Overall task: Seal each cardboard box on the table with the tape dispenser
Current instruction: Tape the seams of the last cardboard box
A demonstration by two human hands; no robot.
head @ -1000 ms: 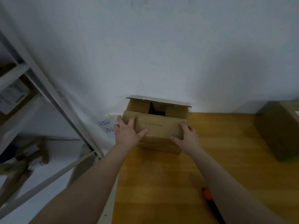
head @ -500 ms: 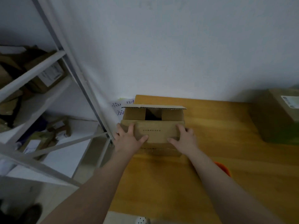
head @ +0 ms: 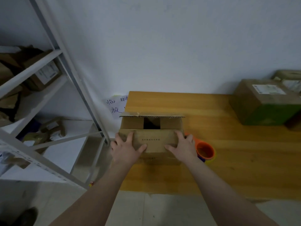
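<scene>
Shelving rack (head: 32, 70) at left, handwritten note (head: 116, 105) beside it

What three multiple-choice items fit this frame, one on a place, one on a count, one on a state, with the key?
1. Where is the tape dispenser?
A) on the table, right of the open box
B) inside the box
C) on top of the box

2. How many hands press the box's near flap?
A) none
B) one
C) two

3. How is the far flap?
A) taped flat
B) standing up
C) torn off

Key:
1 A, it sits beside the right hand.
2 C, the left hand and the right hand both lie flat on it.
3 B, its edge rises above the box's dark opening.
</scene>
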